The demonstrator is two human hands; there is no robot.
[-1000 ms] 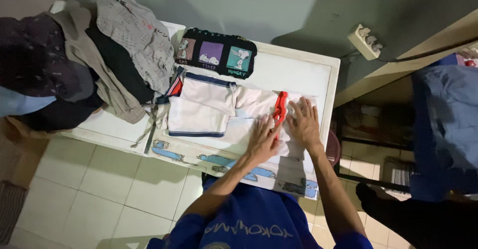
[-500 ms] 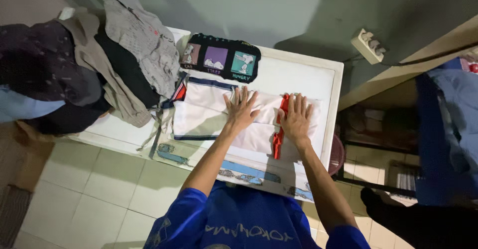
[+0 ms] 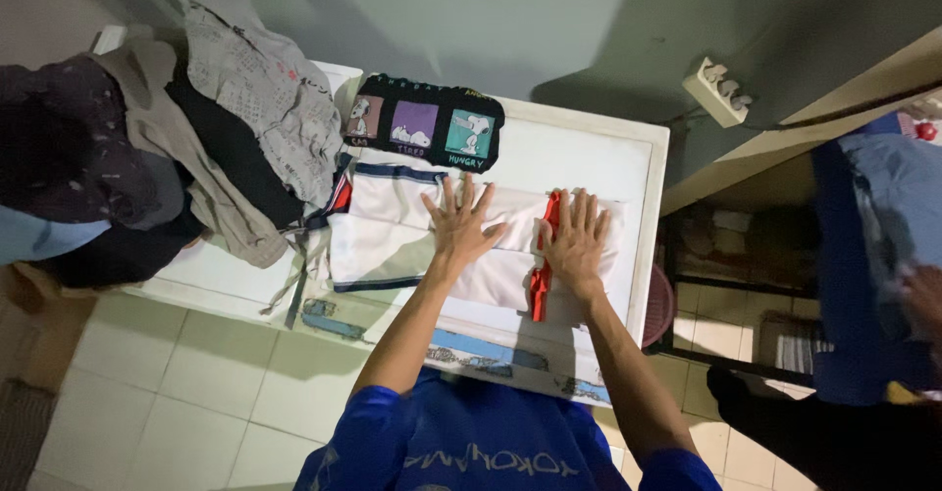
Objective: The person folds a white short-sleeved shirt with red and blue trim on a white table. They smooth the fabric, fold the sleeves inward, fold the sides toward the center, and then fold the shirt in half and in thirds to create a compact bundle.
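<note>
Both hands, left hand and right hand, press flat, fingers spread, on the half-folded white garment mid-frame. Clothes pile upper left looks unfolded yet.

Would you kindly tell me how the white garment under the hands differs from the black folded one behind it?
The white garment is pale with navy and red trim; the black garment bears three coloured cartoon panels. The white one lies wider, pressed flat by the left hand and right hand; the black one lies untouched. Both rest on the white table.

Dim grey-green wall, pale tiled floor
</note>
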